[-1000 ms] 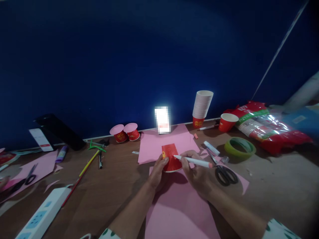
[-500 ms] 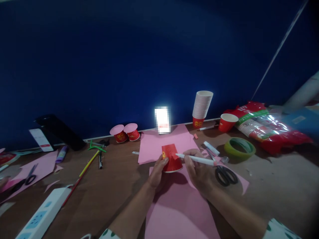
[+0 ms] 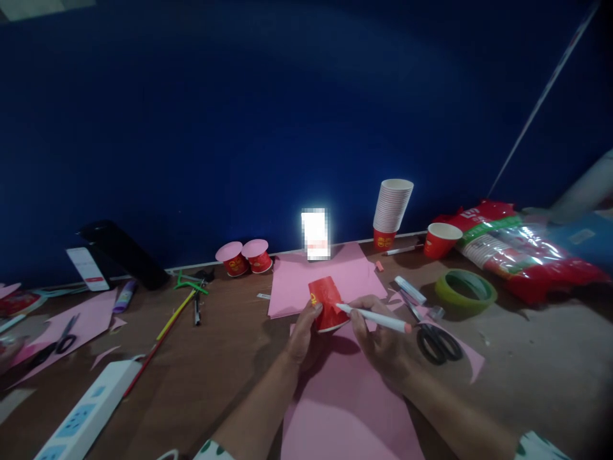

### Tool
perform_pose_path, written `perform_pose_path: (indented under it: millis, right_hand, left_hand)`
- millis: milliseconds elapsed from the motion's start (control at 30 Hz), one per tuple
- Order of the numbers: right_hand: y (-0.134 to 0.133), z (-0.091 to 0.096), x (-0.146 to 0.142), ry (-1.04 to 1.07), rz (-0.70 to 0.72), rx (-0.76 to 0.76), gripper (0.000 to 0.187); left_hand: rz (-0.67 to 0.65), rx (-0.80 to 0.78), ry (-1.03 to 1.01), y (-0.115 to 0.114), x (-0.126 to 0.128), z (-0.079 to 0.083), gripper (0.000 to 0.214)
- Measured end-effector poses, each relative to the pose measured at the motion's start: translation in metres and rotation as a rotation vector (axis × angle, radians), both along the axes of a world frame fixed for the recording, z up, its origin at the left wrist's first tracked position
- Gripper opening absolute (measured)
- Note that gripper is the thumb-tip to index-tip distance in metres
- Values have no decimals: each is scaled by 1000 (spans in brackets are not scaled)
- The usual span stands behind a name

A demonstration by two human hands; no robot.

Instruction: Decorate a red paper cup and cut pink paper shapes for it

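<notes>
My left hand point(image 3: 302, 333) grips an upside-down red paper cup point(image 3: 325, 302) with gold print, tilted a little, above a pink paper sheet point(image 3: 345, 402). In my right hand point(image 3: 380, 335) is a white marker pen point(image 3: 376, 317), its tip touching the cup's right side. Both hands hover over the wooden table near its middle. Black-handled scissors point(image 3: 438, 342) lie just right of my right hand.
A second pink sheet point(image 3: 297, 281), two pink-lidded red cups point(image 3: 244, 257), a lit phone point(image 3: 315, 233), a cup stack point(image 3: 390, 207), one open red cup point(image 3: 440, 239), a green tape roll point(image 3: 464, 291) and cup packs point(image 3: 522, 255) sit behind. Left: power strip point(image 3: 83, 415), pencils, scissors point(image 3: 52, 342).
The cup has tilted slightly in my left hand and the pen tip has shifted a little on its side. The view has moved slightly.
</notes>
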State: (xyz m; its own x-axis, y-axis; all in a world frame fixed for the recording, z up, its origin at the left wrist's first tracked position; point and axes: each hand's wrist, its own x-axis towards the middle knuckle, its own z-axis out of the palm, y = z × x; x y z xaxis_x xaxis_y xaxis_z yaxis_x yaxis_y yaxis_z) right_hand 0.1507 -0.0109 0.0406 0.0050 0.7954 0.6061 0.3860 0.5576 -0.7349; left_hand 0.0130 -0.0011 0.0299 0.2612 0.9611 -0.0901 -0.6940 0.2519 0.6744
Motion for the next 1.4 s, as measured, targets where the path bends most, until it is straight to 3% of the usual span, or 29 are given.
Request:
perform_pose_path:
  millis: [333, 1400]
  right_hand:
    - [3, -2, 0, -6, -33, 27, 6]
    - [4, -5, 1, -43, -29, 14, 6]
  left_hand:
    - [82, 48, 56, -2, 1, 1, 27]
    - [79, 44, 53, -1, 0, -2, 27]
